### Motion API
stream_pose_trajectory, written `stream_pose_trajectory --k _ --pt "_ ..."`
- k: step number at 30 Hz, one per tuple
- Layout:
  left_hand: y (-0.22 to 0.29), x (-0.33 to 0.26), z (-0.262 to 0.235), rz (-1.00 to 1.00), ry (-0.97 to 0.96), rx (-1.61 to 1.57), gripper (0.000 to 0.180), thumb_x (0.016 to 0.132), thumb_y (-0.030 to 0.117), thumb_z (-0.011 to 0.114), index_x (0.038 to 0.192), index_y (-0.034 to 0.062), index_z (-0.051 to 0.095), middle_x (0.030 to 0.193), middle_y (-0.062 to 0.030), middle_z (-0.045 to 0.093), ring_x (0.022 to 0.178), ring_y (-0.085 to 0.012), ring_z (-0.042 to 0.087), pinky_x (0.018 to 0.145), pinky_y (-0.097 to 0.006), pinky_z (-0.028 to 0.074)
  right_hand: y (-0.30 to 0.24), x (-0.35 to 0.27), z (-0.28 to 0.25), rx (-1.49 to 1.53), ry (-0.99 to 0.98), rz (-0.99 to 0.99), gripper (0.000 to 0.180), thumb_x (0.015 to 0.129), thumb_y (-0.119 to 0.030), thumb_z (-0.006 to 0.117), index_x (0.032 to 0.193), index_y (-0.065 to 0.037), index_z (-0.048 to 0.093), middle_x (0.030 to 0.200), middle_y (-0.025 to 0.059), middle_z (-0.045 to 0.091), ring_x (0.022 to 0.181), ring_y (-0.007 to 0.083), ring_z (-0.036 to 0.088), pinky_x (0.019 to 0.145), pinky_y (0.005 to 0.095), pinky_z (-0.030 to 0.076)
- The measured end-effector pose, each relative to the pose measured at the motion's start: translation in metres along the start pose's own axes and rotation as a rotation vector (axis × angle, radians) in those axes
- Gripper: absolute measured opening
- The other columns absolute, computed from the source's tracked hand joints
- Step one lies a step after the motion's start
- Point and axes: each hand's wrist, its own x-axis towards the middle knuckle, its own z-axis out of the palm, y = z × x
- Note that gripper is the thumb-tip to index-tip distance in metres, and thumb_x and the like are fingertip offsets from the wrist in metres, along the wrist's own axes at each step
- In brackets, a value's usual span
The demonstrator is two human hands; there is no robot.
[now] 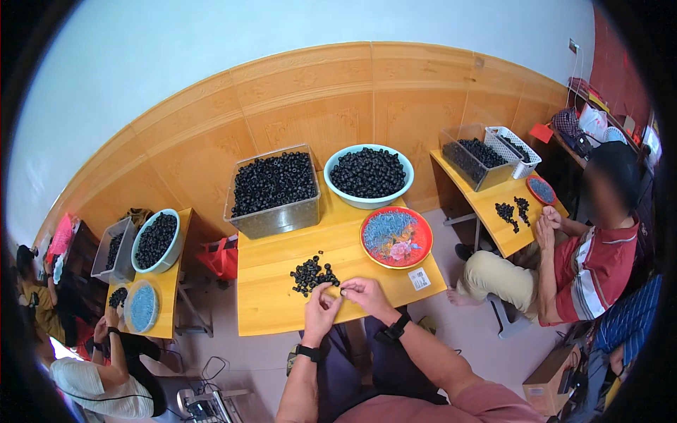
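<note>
My left hand (321, 309) and my right hand (366, 295) meet above the near edge of the yellow table (275, 271), fingertips almost touching. The right fingers pinch a small black part (343, 292). My left fingers are closed in a pinch beside it; what they hold, if anything, is too small to make out. Just beyond the left hand lies a loose pile of small black parts (310, 276). A red floral plate (425, 236) holding thin blue-grey pieces (388, 231) lies beyond my right hand.
At the table's back stand a clear bin (278, 224) and a light-blue basin (370, 203), both full of black parts. Co-workers sit at similar tables left (163, 317) and right (518, 240). A red bag (220, 259) stands beside my table, and wood panelling (310, 106) rises behind.
</note>
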Motion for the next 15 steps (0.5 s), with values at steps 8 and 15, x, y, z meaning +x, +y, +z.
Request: stream_pose_trajectory --k 8,15 --pt "-0.008 -0.006 -0.003 -0.193 0.041 -0.254 0.019 0.092 0.003 0.07 0.11 -0.0004 0.066 0.07 0.0077 0.05 0.064 -0.0022 0.044 0.061 -0.02 0.04 -0.031 0.062 -0.09 -0.184 0.11 0.067 0.024 0.088 -0.004 0.068 0.111 0.003 0.07 0.092 0.0092 0.073 0.076 0.0144 0.07 0.067 0.0284 0.056" --pt "-0.016 -0.012 0.0 -0.179 0.111 -0.248 0.01 0.093 0.004 0.069 0.102 0.0001 0.069 0.072 0.008 0.053 0.065 -0.0021 0.045 0.06 -0.021 0.04 -0.103 0.123 -0.109 -0.165 0.452 -0.36 0.043 0.087 -0.003 0.068 0.129 0.005 0.06 0.115 0.0185 0.071 0.101 0.0208 0.071 0.086 0.0306 0.055"
